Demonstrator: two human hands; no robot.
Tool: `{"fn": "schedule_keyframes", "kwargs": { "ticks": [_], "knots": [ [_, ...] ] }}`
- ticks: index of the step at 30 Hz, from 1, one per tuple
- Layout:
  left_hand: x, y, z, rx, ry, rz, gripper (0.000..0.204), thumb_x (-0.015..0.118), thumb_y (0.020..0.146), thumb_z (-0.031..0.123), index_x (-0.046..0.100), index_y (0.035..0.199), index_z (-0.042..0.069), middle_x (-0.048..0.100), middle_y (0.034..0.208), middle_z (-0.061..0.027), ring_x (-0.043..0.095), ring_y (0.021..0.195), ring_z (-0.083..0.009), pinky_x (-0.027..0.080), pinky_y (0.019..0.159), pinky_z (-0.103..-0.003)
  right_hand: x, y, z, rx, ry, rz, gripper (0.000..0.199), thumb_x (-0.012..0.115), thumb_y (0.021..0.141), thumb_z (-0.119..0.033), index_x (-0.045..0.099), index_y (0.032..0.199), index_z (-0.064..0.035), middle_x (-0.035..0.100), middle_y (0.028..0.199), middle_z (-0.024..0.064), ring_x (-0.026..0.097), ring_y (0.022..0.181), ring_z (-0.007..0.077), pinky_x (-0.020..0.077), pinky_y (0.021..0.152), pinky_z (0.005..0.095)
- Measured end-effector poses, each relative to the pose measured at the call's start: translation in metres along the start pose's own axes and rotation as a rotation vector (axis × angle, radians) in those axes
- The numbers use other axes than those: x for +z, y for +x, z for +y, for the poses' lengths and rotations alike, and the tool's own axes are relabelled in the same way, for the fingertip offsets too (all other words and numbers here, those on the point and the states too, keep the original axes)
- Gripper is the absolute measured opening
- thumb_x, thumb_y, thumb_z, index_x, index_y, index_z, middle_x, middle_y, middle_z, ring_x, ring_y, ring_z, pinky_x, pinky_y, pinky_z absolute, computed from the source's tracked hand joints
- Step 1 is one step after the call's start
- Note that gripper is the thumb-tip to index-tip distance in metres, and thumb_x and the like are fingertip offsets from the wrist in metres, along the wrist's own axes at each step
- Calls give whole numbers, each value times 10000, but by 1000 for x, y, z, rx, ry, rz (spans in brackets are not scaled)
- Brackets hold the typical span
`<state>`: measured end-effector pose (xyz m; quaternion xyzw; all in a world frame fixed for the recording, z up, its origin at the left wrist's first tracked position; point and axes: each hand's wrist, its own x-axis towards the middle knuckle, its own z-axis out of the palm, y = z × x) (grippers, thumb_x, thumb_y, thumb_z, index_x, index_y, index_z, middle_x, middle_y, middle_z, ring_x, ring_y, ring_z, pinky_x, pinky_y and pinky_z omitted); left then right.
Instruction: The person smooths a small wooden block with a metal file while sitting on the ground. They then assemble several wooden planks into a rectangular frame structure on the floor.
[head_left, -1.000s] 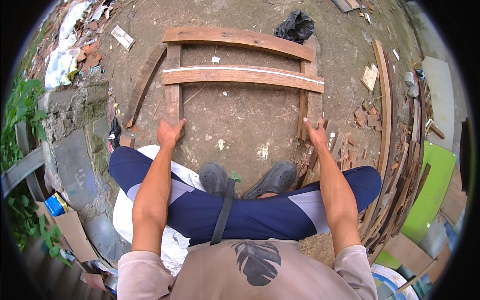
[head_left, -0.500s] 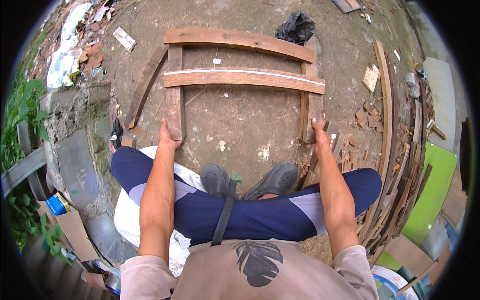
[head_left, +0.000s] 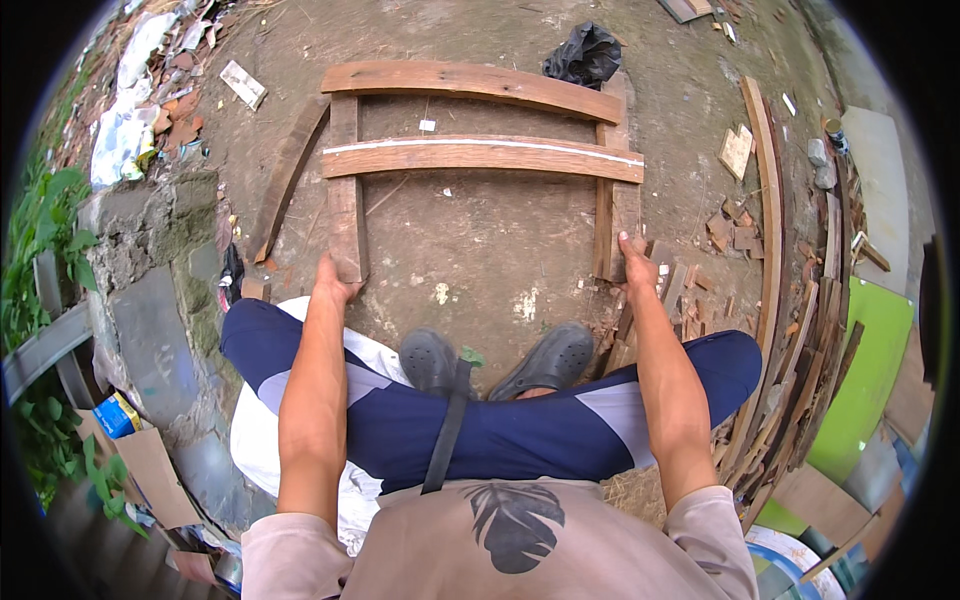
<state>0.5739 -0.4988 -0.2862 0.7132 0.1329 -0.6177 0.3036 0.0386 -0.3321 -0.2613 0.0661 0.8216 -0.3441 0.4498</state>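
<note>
A wooden frame (head_left: 480, 155) of two uprights and two crosspieces lies in front of me on the dirt ground. Its nearer crosspiece has a white stripe along its far edge; the farther one (head_left: 470, 82) is plain brown. My left hand (head_left: 336, 280) is closed around the near end of the left upright (head_left: 347, 220), its fingers mostly hidden beneath. At the near end of the right upright (head_left: 626, 205), my right hand (head_left: 638, 265) grips with the thumb on top and the fingers out of sight.
A loose plank (head_left: 290, 185) lies left of the frame, and a black plastic bag (head_left: 583, 55) sits by its far right corner. Long boards (head_left: 770, 230) and scraps are piled to the right. A stone block wall (head_left: 150, 300) stands left. My grey clogs (head_left: 545, 362) are below.
My left thumb has drawn down from the upright's face toward its end. The view has shifted slightly; both hands stay on the frame, which keeps its place on the ground.
</note>
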Motion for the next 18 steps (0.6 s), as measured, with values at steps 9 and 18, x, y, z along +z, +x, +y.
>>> {"fn": "schedule_keyframes", "kwargs": {
  "ticks": [9, 18],
  "knots": [
    [-6, 15, -1, 18, -24, 11, 418, 419, 1038, 416, 645, 1253, 136, 672, 1260, -79, 660, 1122, -291, 552, 936, -518, -8, 15, 12, -58, -149, 25, 869, 801, 791, -566, 572, 1350, 58, 572, 1360, 225, 595, 1192, 368, 510, 951, 596],
    [-7, 13, 1, 10, -5, 45, 437, 410, 1036, 429, 637, 1266, 135, 666, 1274, -92, 654, 1147, -296, 541, 956, -532, -14, 53, 32, -121, -291, 15, 921, 773, 803, -600, 502, 1433, 16, 572, 1368, 215, 602, 1192, 347, 520, 937, 578]
  ]
}}
